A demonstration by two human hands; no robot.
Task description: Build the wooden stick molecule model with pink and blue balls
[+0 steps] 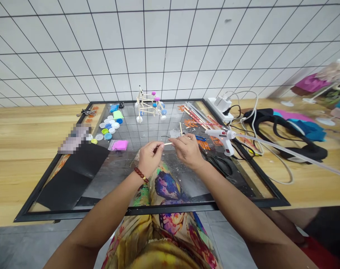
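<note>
A short pale wooden stick (168, 144) spans the gap between my hands above the glass panel. My left hand (150, 157) pinches one end between thumb and fingers. The other end is in the closed fingers of my right hand (187, 151). Just beyond the right hand another pale stick (181, 129) points away; I cannot tell whether the fingers touch it. Farther back stands a frame of joined sticks (147, 106) with white, blue and pink round pieces. To the right rests a white glue gun (221, 139) with a long clear glue stick in its rear.
The glass panel has a raised black frame (53, 216). On its left lie bottle caps (107, 136), a pink packet (119, 145) and a black sheet (74, 175). Right are red-white sticks (197, 116), a power strip (220, 108), loose cables and black straps (273, 130). A tiled wall stands behind.
</note>
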